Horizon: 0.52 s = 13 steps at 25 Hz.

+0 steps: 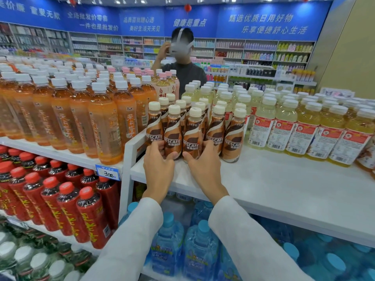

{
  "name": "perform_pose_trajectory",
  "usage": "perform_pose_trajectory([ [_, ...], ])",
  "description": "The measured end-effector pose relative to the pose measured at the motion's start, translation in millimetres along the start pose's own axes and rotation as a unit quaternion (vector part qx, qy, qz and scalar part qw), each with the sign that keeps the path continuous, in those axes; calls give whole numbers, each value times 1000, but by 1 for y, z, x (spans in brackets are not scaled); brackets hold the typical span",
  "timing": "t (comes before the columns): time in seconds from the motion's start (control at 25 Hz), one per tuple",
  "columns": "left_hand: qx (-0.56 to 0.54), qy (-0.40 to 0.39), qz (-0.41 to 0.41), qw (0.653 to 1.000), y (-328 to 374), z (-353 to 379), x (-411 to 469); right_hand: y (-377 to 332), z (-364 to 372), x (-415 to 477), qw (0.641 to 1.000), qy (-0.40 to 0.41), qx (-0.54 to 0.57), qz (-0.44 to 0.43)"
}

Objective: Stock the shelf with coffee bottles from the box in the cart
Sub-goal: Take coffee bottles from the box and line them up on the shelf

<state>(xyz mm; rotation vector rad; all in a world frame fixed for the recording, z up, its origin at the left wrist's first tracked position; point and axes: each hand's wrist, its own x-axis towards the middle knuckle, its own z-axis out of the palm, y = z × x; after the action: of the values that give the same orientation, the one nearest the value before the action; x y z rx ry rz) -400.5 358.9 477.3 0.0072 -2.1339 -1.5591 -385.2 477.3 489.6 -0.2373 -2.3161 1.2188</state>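
**Spotter:** In the head view, your left hand (159, 167) and right hand (205, 167) are both at the front row of the coffee bottles (233, 136). These stand upright on the white shelf (263, 179), between the orange tea bottles (105, 126) and the yellow drink bottles (284, 126). The box and the cart are out of view.

**Lead:** Agreed. Your left fingers (159, 146) curl round the foot of the second coffee bottle (173, 130) from the left, thumb across its front. Your right fingers (210, 144) wrap the third coffee bottle (193, 132) beside it, thumb on its near left side. Your hands hide both bases, so I cannot tell whether they sit fully on the shelf.

**Spotter:** I judge you are setting these two into the row. Hold them low as you do now. Slide rather than lift, and push back until they meet the row behind, labels facing you.

**Lead:** Mind the neighbours. The bottles are tall, narrow and packed close, so a sideways nudge could tip one. Release one hand at a time, drawing your fingers straight back toward you.

**Spotter:** On pose, both forearms in white sleeves (142, 240) reach forward and up. Your palms turn inward toward each other, and your hands sit just beside each other at the shelf's front edge.
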Motion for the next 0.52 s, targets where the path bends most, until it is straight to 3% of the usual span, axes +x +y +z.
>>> perform_pose_trajectory([
  [0.52,6,10,14,1000,-8,4,4,-1,1,1,1000,-9,-13,-1],
])
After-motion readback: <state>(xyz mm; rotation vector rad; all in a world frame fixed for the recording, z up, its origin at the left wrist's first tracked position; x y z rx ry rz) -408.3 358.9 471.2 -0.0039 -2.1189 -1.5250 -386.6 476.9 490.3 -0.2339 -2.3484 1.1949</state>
